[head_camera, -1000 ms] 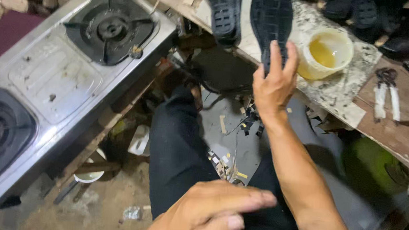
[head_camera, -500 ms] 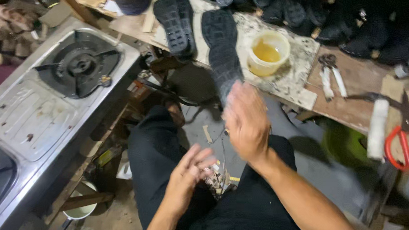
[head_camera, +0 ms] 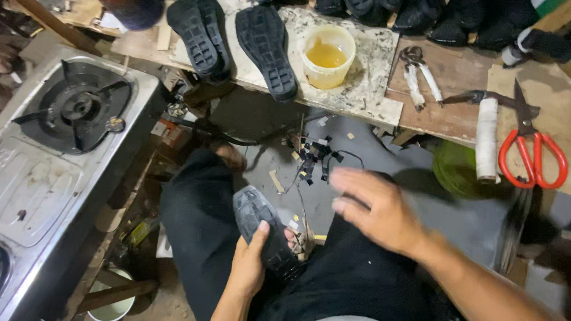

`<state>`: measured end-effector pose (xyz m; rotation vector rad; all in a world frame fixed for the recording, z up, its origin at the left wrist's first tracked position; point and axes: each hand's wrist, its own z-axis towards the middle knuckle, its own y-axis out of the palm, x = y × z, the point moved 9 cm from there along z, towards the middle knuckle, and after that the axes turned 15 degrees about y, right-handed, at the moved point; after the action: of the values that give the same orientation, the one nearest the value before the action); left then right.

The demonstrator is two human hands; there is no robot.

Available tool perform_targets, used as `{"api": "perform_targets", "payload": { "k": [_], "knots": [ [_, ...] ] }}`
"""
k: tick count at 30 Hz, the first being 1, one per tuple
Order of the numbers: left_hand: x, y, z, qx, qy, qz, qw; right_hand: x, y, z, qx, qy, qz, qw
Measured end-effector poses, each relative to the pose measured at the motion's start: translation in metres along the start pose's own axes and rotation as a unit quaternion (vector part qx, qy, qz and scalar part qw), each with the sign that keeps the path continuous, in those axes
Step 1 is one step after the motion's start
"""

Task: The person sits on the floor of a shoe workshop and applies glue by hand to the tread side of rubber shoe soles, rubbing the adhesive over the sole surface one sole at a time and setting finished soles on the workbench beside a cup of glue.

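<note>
The left hand (head_camera: 248, 265) now holds a black rubber shoe sole (head_camera: 263, 236) over the lap, tread side up; its grip is clenched around the heel end, with the thumb on top. Half a second ago this hand was only reaching down between the knees, so the sole is newly picked up. The right hand (head_camera: 376, 210) has come back from the counter (head_camera: 371, 86), where one second ago it touched another sole; now it hovers just right of the held sole, fingers spread and blurred, the grip released and holding nothing. That sole (head_camera: 267, 42) lies on the counter, beside a pair of soles (head_camera: 200, 34) and left of the yellow cup of glue (head_camera: 328, 56). Further right from the cup lie pincers (head_camera: 420, 73), a white-handled tool (head_camera: 487, 138) and red scissors (head_camera: 531, 147). A gas stove (head_camera: 51, 157) stands well to the left of the held sole. It seems one sole is finished and a new one is taken into work
</note>
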<state>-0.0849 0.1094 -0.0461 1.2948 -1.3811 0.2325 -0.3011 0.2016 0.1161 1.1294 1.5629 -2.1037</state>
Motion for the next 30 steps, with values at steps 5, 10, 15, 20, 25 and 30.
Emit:
{"api": "perform_targets", "payload": {
  "k": [5, 10, 15, 20, 25, 30],
  "knots": [
    [0.028, 0.008, -0.007, -0.040, 0.076, 0.190, 0.978, 0.000, -0.058, 0.102, 0.109, -0.047, -0.063, 0.991],
    [0.045, 0.002, -0.013, -0.037, 0.116, 0.250, 0.961, 0.003, -0.055, 0.193, 0.101, -0.072, -0.203, 0.971],
    [0.053, -0.023, -0.020, 0.002, 0.118, 0.265, 0.957, 0.019, -0.028, 0.254, -0.058, -0.002, -0.365, 0.929],
    [0.066, -0.039, -0.022, 0.003, 0.137, 0.238, 0.962, 0.041, -0.041, 0.259, -0.066, 0.044, -0.375, 0.924],
    [0.068, -0.012, -0.004, -0.022, 0.136, 0.238, 0.961, 0.033, -0.036, 0.262, -0.013, -0.058, -0.315, 0.947],
    [0.077, 0.010, -0.003, -0.080, 0.163, 0.205, 0.962, 0.049, -0.047, 0.266, -0.033, -0.001, -0.323, 0.946]
  ]
}}
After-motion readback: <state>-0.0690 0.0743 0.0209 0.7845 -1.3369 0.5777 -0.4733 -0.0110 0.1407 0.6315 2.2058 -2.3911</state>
